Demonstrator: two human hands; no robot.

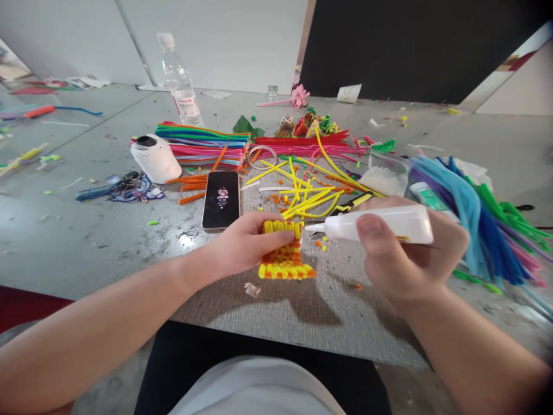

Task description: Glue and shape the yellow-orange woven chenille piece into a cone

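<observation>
Between the thumb and fingers of my left hand [248,245] is a small yellow and orange pipe-cleaner piece [283,253], held above the table's front part. It looks woven in a checked pattern, with a wider yellow and orange rim along its lower edge. My right hand [401,253] is wrapped round a white squeeze glue bottle [389,225], tipped on its side. Its thin nozzle points left and ends close to the piece's upper right edge; I cannot tell whether they touch. Loose yellow pipe cleaners [306,193] lie just beyond both hands.
A phone [222,202] lies left of the piece, with a white rounded device [156,158] behind it. Bundled pipe cleaners [203,144], a water bottle [181,86] and a pink flower [299,96] are farther back. Blue and green strips [466,213] spread at the right.
</observation>
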